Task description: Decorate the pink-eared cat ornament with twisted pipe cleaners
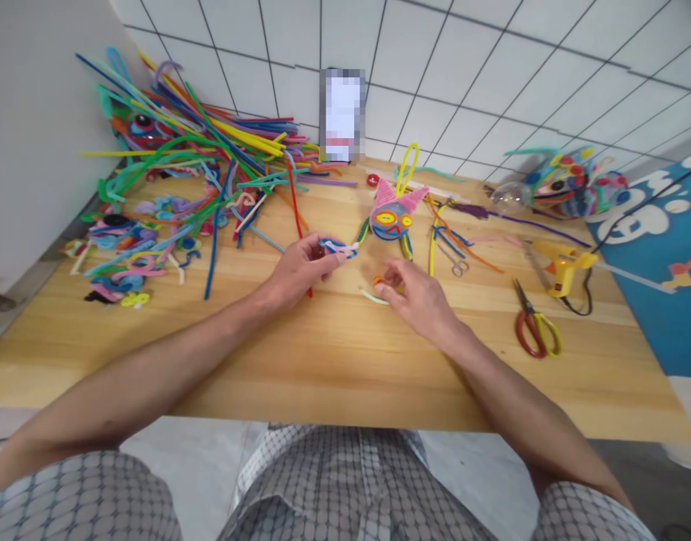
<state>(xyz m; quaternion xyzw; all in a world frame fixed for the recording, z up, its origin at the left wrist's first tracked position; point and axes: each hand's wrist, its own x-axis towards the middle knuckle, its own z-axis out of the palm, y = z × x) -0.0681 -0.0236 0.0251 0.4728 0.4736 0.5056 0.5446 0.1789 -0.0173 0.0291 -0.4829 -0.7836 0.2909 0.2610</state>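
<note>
My left hand pinches a small bent piece of blue and pale pink pipe cleaner between thumb and fingers. Across from it, my right hand is closed at the fingertips on a small orange piece, partly hidden by the fingers. A pale green pipe cleaner strip lies by the right fingertips. Just beyond both hands sits a round figure with pink ears, yellow-and-orange eyes and a yellow loop on top. A red pipe cleaner runs along the table beneath my left hand.
Many pipe cleaners are heaped at the back left, with coiled pieces in front. A phone leans on the tiled wall. Scissors, a yellow glue gun with its cord, small scissors and decorated figures are on the right.
</note>
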